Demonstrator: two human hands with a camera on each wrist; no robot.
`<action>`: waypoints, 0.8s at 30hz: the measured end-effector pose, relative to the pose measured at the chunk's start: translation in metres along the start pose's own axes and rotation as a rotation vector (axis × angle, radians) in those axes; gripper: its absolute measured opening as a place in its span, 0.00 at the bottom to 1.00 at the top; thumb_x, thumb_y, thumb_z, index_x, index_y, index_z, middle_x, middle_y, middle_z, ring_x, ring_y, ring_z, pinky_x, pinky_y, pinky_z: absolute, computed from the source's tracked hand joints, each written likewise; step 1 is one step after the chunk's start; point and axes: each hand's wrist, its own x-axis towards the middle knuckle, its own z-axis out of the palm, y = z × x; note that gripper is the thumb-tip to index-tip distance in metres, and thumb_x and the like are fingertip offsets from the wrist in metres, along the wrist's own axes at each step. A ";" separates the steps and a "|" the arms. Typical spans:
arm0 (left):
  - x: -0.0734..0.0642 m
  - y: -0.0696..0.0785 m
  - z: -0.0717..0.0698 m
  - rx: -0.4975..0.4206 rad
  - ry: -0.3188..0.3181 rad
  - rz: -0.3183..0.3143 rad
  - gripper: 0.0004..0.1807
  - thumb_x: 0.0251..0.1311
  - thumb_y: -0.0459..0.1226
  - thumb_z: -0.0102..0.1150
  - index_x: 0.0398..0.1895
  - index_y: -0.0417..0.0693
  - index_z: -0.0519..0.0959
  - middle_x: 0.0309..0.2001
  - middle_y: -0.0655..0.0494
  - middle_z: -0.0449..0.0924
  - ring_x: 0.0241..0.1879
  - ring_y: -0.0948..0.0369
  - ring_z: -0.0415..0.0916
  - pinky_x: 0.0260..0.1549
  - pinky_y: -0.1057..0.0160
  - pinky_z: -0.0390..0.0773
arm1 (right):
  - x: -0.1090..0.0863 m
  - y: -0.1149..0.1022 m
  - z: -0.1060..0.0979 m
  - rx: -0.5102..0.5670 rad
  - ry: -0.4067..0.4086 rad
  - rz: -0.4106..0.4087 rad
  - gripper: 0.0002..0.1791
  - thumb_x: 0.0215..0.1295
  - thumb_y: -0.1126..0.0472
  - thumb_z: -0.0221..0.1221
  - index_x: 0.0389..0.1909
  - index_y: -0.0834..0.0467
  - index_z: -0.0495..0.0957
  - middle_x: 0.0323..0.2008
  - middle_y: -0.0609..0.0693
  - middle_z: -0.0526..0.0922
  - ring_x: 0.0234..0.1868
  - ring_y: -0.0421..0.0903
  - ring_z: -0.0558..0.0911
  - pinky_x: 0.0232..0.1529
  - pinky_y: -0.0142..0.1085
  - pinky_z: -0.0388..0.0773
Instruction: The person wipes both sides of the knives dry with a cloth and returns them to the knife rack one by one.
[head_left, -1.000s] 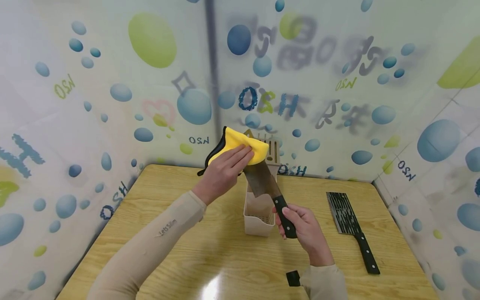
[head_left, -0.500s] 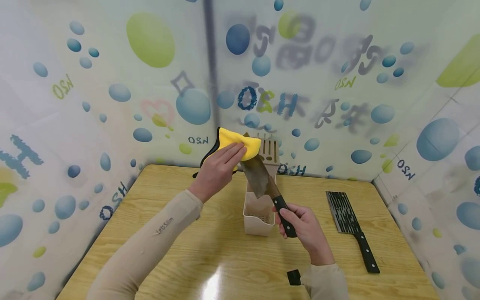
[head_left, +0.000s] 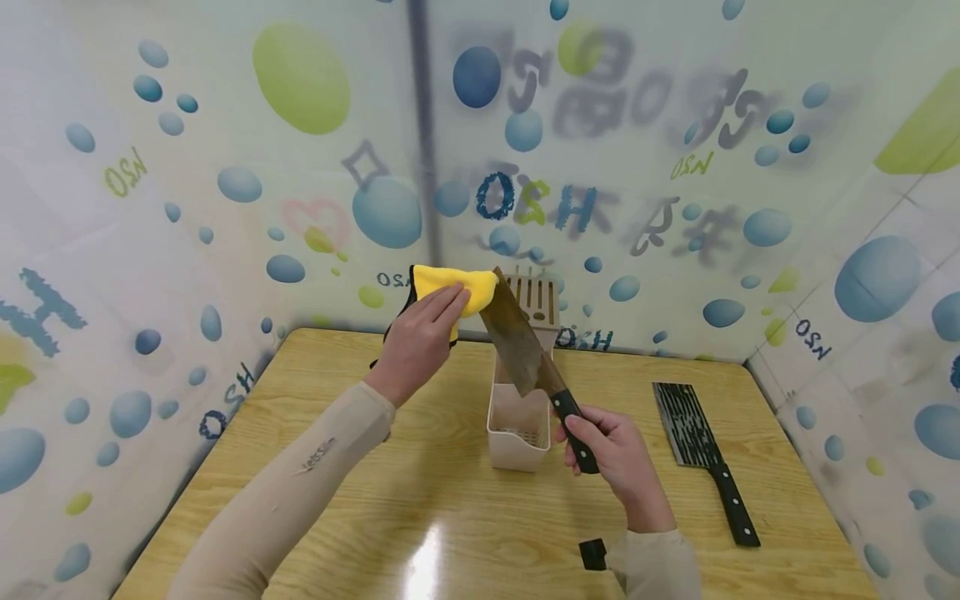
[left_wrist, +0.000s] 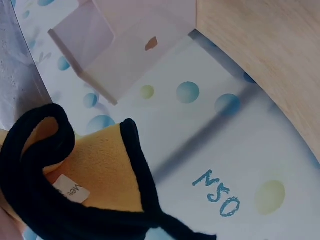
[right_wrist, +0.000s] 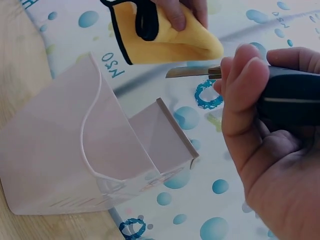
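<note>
- Bubble-printed wall sheeting [head_left: 300,179] lines three sides of the space, with blue and green ovals, a faint pink heart, blurred grey characters too faint to read, and lettering that looks like a reversed "H2O".
- Pale wood-grain table [head_left: 450,508] fills the lower part, with a bright glare near its front edge.
- Beige left sleeve [head_left: 292,492], printed "LetsSlim" in dark script.
- Left hand [head_left: 415,342]: thumb and fingers pinch the folded cloth in front of the back wall.
- Yellow cloth [head_left: 437,278], black-trimmed, raised above the table; its white tag [left_wrist: 71,188] shows "Mee", the rest hidden. Its right edge meets the blade's far corner from above; contact cannot be told.
- Brownish-grey cleaver [head_left: 516,343], stained blade, black riveted handle, held aloft and tilted away.
- White plastic knife holder [head_left: 517,454] stands upright beneath the blade, slotted at the top.
- Right hand [head_left: 618,458] grips the cleaver's handle.
- Second cleaver [head_left: 697,442], blade streaked black, lies flat at far right.
</note>
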 end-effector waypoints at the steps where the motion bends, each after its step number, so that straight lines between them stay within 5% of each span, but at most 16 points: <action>1: -0.001 -0.001 0.000 -0.003 -0.005 -0.009 0.26 0.59 0.21 0.67 0.63 0.34 0.79 0.61 0.41 0.82 0.57 0.46 0.82 0.60 0.52 0.81 | 0.000 0.000 0.000 -0.005 0.006 -0.001 0.20 0.81 0.63 0.52 0.54 0.80 0.75 0.32 0.46 0.84 0.24 0.39 0.81 0.25 0.32 0.84; 24: -0.049 -0.018 0.008 -0.002 -0.224 -0.191 0.30 0.50 0.18 0.71 0.60 0.33 0.80 0.56 0.39 0.84 0.52 0.44 0.85 0.49 0.50 0.86 | -0.003 -0.002 -0.007 -0.031 0.066 0.003 0.19 0.81 0.63 0.52 0.50 0.80 0.76 0.31 0.47 0.85 0.23 0.40 0.81 0.24 0.34 0.84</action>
